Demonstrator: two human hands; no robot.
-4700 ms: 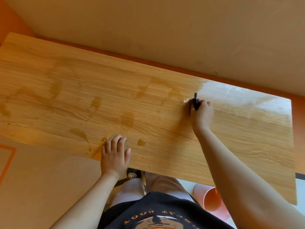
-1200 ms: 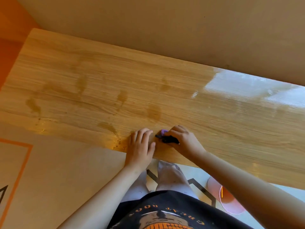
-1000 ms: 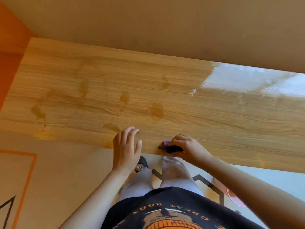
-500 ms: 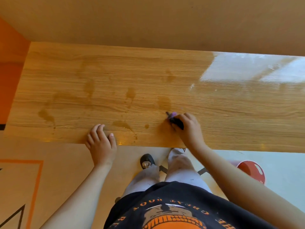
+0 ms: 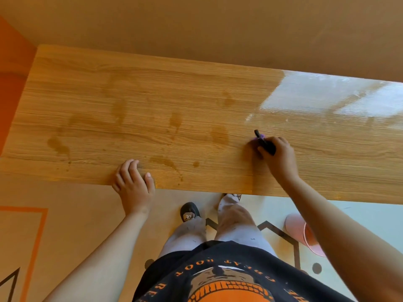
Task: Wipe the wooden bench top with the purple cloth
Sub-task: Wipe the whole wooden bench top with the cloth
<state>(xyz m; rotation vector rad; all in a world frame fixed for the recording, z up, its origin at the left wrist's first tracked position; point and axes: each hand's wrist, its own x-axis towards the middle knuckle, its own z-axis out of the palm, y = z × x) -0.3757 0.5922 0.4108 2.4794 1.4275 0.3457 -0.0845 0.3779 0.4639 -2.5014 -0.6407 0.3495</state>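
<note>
A long wooden bench top runs across the view, with several darker wet smears left of centre and a shiny glare patch at the far right. My right hand presses on the bench right of centre, closed around a small purple cloth with a dark strap or edge showing; most of the cloth is hidden under my fingers. My left hand rests flat on the bench's near edge, fingers slightly spread, holding nothing.
A beige wall rises right behind the bench. An orange panel borders the left end. A pink bucket stands on the floor at the right, beside my legs and feet.
My right hand with the cloth has slid from the near edge out to the middle of the bench and rightward. My left hand has shifted left along the near edge.
</note>
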